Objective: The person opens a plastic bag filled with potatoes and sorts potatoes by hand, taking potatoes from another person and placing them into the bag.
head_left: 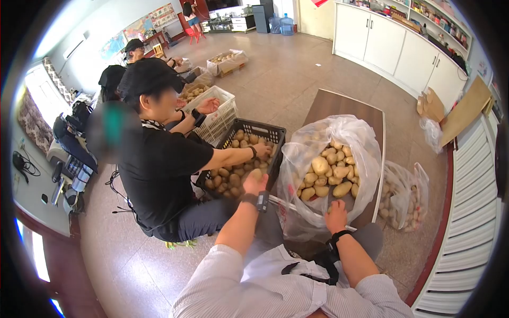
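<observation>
My left hand (255,183) is closed around a potato (257,173), over the near right side of a black plastic crate (277,132) filled with potatoes. At the front of a large clear plastic bag (297,153), my right hand (336,216) has its fingers curled, with the yellowish edge of what looks like a potato showing beside them. The bag gapes open on a brown table (344,102), and many loose potatoes (330,167) lie inside. A co-worker's hand (262,150) reaches into the same black crate from the left.
Co-workers in black (164,159) sit along my left. Past the black crate stands a white crate (225,108), with a box of potatoes (227,62) farther back. Another bag of potatoes (405,199) lies on the floor right of the table. White cabinets (384,42) line the far right wall.
</observation>
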`<state>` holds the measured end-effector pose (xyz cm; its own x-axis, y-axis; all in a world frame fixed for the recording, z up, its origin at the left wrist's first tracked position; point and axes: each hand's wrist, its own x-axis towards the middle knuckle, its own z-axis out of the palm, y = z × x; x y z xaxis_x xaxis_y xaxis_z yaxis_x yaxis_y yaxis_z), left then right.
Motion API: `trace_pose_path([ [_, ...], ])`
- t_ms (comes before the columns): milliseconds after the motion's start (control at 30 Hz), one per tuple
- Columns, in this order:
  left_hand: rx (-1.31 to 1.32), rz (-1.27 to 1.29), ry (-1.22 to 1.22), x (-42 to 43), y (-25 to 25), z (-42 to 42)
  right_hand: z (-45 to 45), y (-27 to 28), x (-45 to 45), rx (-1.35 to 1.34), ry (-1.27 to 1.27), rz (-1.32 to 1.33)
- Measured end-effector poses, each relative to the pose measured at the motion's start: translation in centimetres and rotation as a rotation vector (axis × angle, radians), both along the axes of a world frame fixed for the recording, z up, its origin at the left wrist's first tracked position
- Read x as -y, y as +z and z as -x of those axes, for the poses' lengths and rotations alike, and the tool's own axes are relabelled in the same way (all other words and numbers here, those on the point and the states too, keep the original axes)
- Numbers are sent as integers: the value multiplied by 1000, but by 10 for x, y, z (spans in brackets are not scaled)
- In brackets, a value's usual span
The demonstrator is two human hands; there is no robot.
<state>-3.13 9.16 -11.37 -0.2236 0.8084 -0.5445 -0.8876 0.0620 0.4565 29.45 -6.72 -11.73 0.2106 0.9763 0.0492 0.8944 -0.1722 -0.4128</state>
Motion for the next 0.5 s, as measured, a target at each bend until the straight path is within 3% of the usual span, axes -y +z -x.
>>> trace_pose_path([
  [267,-7,53,48,-2,-9,3,3,1,-3,-4,1,9],
  [333,-304,-1,-34,-20,-62,23,2,1,-1,-10,0,17],
  [400,-1281,-33,-172,-43,-144,54,3,4,2,-11,22,20],
  [500,-1097,5,-151,-45,-143,55,8,8,3,-18,7,25],
])
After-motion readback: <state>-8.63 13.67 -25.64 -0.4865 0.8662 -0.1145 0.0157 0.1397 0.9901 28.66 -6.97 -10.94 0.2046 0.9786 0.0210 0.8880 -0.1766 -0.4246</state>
